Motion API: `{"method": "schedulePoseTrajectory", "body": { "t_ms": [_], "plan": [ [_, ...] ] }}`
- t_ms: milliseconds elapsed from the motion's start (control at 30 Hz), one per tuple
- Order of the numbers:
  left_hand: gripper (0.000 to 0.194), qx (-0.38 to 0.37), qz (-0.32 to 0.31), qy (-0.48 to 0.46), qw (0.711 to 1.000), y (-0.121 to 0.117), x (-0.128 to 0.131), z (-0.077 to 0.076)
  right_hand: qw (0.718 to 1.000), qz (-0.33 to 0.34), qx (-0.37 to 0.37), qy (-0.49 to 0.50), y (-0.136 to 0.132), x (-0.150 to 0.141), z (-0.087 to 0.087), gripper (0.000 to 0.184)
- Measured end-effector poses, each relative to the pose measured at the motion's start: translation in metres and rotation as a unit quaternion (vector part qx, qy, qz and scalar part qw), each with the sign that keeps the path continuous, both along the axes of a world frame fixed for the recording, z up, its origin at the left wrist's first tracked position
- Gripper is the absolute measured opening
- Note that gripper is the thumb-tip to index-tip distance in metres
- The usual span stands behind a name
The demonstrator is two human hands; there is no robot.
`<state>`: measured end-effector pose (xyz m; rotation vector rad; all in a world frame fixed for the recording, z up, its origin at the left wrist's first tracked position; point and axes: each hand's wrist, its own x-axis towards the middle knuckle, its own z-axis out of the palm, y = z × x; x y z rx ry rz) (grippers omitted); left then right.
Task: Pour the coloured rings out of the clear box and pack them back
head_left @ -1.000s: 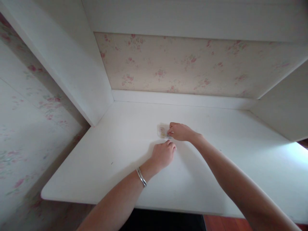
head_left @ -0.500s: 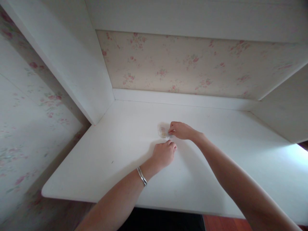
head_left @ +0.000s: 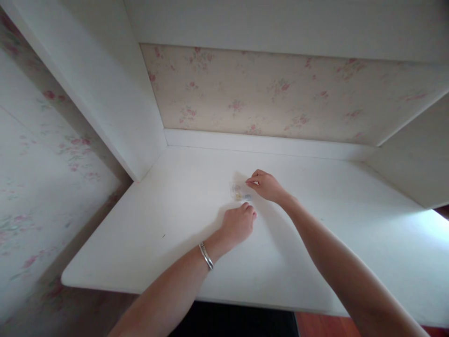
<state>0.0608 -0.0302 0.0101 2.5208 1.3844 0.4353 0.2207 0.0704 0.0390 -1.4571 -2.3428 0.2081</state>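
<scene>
A small clear plastic case (head_left: 232,191) lies on the white tabletop, with little yellowish and bluish bits showing in it. My right hand (head_left: 267,185) is just above the case's right side, thumb and forefinger pinched together; anything between the tips is too small to make out. Close to the near edge of the case, my left hand (head_left: 239,222) rests on the table with its fingers curled in. Whatever those fingers hold, if anything, is hidden. A silver bangle (head_left: 206,256) circles my left wrist.
The white tabletop (head_left: 196,206) has a rounded front left corner and a tiny dark mark (head_left: 163,236). White panels (head_left: 115,107) stand at both sides, with a wide board (head_left: 280,28) overhead. Floral wallpaper (head_left: 263,93) covers the back.
My right hand has risen slightly off the case, uncovering its right part and the bluish bits. My left hand has stayed nearly still.
</scene>
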Motion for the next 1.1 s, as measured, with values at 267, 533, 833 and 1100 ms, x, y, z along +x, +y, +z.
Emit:
{"method": "schedulePoseTrajectory", "body": {
  "t_ms": [267,533,833,1100],
  "plan": [
    [0.025,-0.026,0.016,-0.079,0.996,0.001,-0.004,-0.001,0.995,-0.052,0.025,0.087,-0.026,0.014,-0.005,0.023],
    [0.023,-0.030,0.039,-0.214,0.976,0.015,-0.007,0.009,0.985,0.009,-0.081,0.155,-0.097,0.032,-0.020,0.024],
    [0.025,-0.082,0.121,-0.233,0.961,0.075,-0.006,0.020,0.998,0.041,-0.042,0.026,-0.107,0.025,-0.024,0.024],
    [0.020,-0.062,0.113,-0.128,0.983,0.111,0.002,0.014,0.998,0.010,-0.041,-0.041,-0.114,0.021,-0.019,0.026]
  ]
}}
